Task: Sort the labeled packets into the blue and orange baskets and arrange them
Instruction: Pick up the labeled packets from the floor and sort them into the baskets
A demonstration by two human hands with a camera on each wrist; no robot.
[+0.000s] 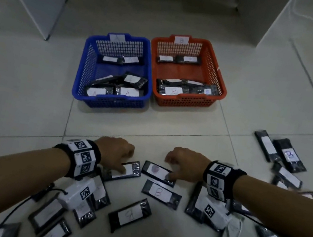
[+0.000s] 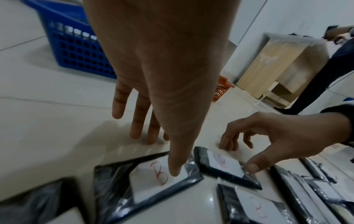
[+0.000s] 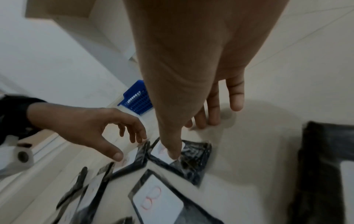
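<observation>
Two dark packets lie side by side on the tiled floor (image 1: 169,132), directly in front of the person. The left packet (image 1: 125,169) has a white label marked B in red, per the left wrist view; the left hand (image 1: 114,151) has its thumb pressed on that label, its fingers extended down beyond the packet's far edge. The right packet (image 1: 158,173) carries a faint, unreadable mark; the right hand (image 1: 186,164) has its thumb on the label, fingers reaching to the floor past the far edge. Each grip is spread over its packet, thumb and fingers apart, neither packet lifted.

A further B packet (image 1: 161,194) lies just nearer the person, with more packets scattered either side and a cluster at far right (image 1: 281,152).

Well ahead stand the blue basket (image 1: 80,77), tagged A, and the orange basket (image 1: 222,81), tagged B, sides touching. Both contain packets at their near and far ends.
</observation>
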